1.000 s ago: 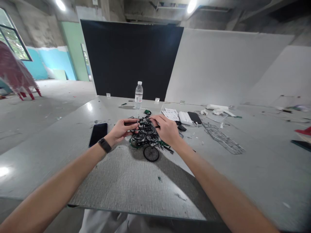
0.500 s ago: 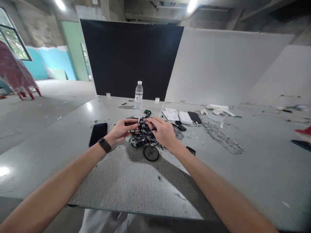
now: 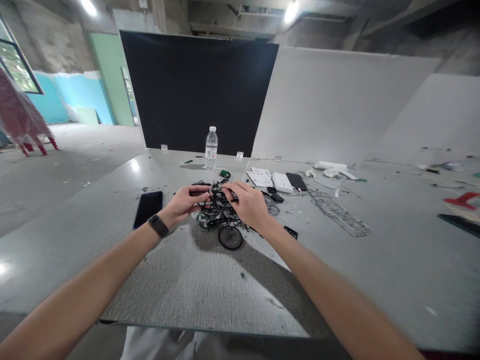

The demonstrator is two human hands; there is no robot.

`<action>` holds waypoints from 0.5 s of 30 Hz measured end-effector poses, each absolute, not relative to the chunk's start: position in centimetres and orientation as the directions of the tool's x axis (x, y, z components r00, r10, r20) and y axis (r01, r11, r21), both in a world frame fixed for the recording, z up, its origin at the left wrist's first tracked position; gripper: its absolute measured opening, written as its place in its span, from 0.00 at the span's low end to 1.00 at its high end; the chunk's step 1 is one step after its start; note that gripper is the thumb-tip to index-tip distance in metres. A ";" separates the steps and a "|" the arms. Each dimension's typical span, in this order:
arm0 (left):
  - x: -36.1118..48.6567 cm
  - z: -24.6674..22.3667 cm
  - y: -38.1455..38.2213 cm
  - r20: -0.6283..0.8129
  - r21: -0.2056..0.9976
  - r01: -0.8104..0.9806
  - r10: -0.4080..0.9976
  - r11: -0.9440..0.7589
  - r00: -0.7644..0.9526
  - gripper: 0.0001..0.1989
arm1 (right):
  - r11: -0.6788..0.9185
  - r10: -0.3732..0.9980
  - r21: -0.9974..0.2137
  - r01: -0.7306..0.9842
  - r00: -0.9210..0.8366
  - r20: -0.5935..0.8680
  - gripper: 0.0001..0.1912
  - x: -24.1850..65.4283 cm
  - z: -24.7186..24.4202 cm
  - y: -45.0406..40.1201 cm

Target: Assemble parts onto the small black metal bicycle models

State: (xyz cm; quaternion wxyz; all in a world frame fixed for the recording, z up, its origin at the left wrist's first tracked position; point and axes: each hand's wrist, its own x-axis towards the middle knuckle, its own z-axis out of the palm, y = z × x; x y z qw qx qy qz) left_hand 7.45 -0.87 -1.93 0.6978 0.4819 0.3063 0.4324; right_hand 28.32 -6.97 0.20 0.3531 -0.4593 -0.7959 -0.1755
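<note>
My left hand (image 3: pixel 185 202), with a dark band on its wrist, pinches a small pale part (image 3: pixel 211 187) between thumb and fingers. Opposite it, my right hand (image 3: pixel 248 201) is closed with its fingertips together. A short dark stick-like piece (image 3: pixel 234 200) shows by its thumb; whether it is gripped there I cannot tell. Below and between both hands lies a cluster of black model-bicycle parts (image 3: pixel 215 220), with spoked wheels and a little green among them. One larger spoked wheel (image 3: pixel 230 237) lies at the near side of this pile.
A phone (image 3: pixel 148 209) lies left of my hands. Behind the pile stands a water bottle (image 3: pixel 211 150). To the right are printed sheets (image 3: pixel 260 177), a white box-like item (image 3: pixel 282 182), a dark flat device (image 3: pixel 296 181) and a grey parts frame (image 3: pixel 339 212).
The whole view has shifted slightly, so things sit a little further left. Both hands keep nearly the same pose; the pale part between them appears tilted a little differently.
</note>
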 end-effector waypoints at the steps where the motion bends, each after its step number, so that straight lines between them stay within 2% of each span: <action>1: 7.5 -1.9 -0.9 -0.009 0.939 -0.304 0.896 0.160 0.444 0.12 | 0.517 0.607 -0.043 0.855 -0.330 0.723 0.15 28.3 0.2 -7.0; 15: 7.4 -2.3 -0.8 0.020 0.946 -0.288 0.856 0.152 0.516 0.13 | 0.542 0.596 -0.013 0.840 -0.374 0.711 0.12 28.6 0.0 -6.9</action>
